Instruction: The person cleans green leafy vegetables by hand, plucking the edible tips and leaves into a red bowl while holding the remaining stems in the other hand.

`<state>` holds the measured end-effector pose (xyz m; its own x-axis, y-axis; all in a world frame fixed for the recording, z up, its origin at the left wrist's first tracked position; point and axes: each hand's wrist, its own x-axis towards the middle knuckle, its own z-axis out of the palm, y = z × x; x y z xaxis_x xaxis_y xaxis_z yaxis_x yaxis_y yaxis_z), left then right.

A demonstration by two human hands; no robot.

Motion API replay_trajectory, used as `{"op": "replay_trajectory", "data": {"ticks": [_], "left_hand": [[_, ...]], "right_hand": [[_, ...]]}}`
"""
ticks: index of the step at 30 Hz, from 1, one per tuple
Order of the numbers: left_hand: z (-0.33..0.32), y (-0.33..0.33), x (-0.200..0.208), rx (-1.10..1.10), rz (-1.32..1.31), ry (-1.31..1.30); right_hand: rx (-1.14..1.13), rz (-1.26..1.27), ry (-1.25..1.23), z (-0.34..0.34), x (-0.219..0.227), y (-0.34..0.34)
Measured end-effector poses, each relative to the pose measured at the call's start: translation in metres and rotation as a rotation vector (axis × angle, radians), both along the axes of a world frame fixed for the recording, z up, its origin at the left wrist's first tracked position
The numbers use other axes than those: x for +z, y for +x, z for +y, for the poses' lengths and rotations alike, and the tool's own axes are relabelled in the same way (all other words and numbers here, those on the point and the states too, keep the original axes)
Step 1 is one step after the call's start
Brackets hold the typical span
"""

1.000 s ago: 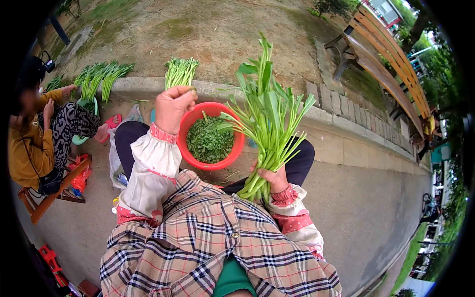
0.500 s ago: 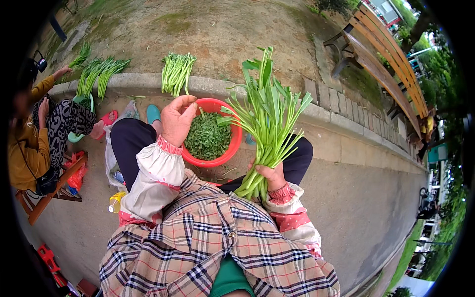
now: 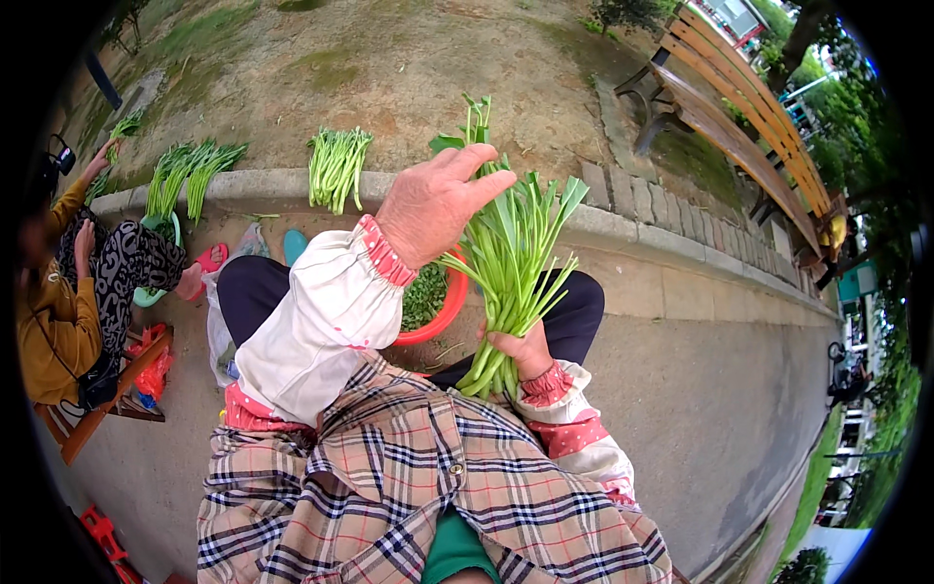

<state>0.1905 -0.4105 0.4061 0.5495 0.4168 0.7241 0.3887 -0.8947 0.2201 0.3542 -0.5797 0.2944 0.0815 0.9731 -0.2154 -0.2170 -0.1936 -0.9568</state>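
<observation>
My right hand (image 3: pixel 525 348) is closed around the lower stems of a bunch of leafy green water spinach (image 3: pixel 511 263), held upright over my lap. My left hand (image 3: pixel 438 202) is up at the leafy tops, back of the hand showing, with thumb and forefinger stretched apart against the leaves. Some of its fingers are hidden. Under my left wrist stands a red basin (image 3: pixel 449 316) holding plucked green leaves (image 3: pixel 421 300); the sleeve covers much of it.
A tied-looking pile of green stems (image 3: pixel 338 167) lies on the stone curb (image 3: pixel 277 187), with more bundles (image 3: pixel 192 175) farther left. Another person (image 3: pixel 73 302) sits at left beside a green basin (image 3: pixel 156 292). A wooden bench (image 3: pixel 739 122) stands at far right.
My left hand has moved right and up from above the red basin to the tops of the bunch, its pinch opening. My right hand keeps its hold on the stems.
</observation>
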Motion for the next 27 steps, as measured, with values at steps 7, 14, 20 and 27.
{"op": "replay_trajectory", "data": {"ticks": [7, 14, 20, 27], "left_hand": [[0.005, -0.009, -0.001, -0.022, 0.091, 0.075], [-0.008, -0.035, -0.002, -0.063, 0.052, 0.061], [-0.013, -0.047, -0.005, -0.077, 0.019, -0.052], [-0.008, -0.063, -0.03, -0.114, -1.006, -1.031]], "right_hand": [[0.007, 0.002, 0.015, 0.0, 0.0, -0.001], [-0.005, 0.024, 0.015, 0.0, 0.0, -0.003], [-0.002, 0.049, 0.033, 0.001, 0.005, -0.005], [0.024, 0.004, 0.026, 0.001, 0.002, -0.002]]}}
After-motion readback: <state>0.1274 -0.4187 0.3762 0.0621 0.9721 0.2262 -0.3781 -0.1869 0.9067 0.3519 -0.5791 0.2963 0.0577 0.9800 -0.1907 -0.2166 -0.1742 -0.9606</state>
